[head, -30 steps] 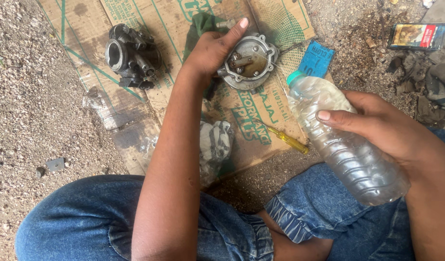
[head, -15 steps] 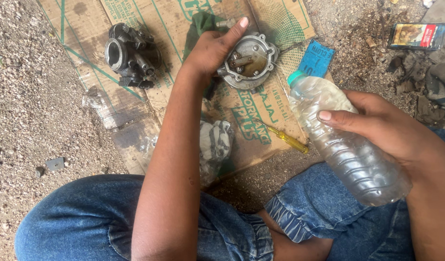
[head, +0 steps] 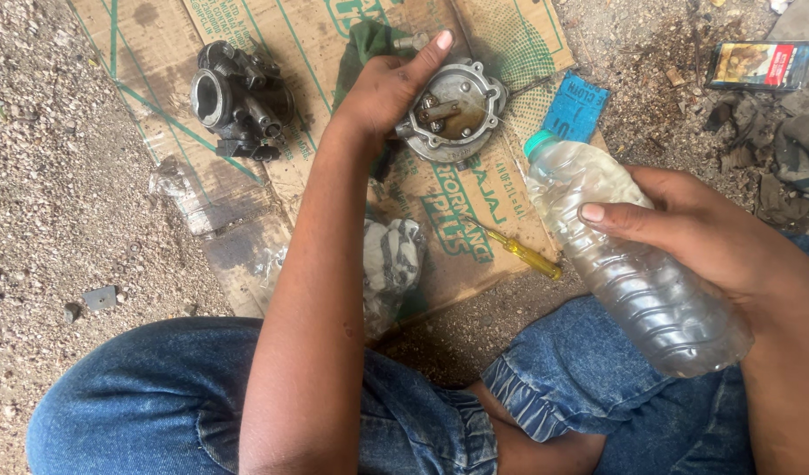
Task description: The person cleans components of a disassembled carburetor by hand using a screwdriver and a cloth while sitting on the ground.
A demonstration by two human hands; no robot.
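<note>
My left hand [head: 382, 88] reaches forward and grips the left rim of a round metal carburettor bowl [head: 453, 110] lying on flattened cardboard [head: 273, 53], thumb stretched over its top edge. My right hand [head: 712, 237] is wrapped around a clear plastic bottle [head: 637, 273] with a teal cap, held tilted over my right knee; a pale liquid is inside. A dark carburettor body [head: 237, 101] lies on the cardboard to the left of the bowl, apart from both hands.
A yellow-handled screwdriver [head: 519, 253] lies between bowl and bottle. A striped rag [head: 391, 264] sits under my left forearm, a green cloth [head: 365, 40] behind the hand. A blue packet [head: 574, 107], a small red-and-black box [head: 761, 66] and clear plastic wrap [head: 180, 189] lie on gravel.
</note>
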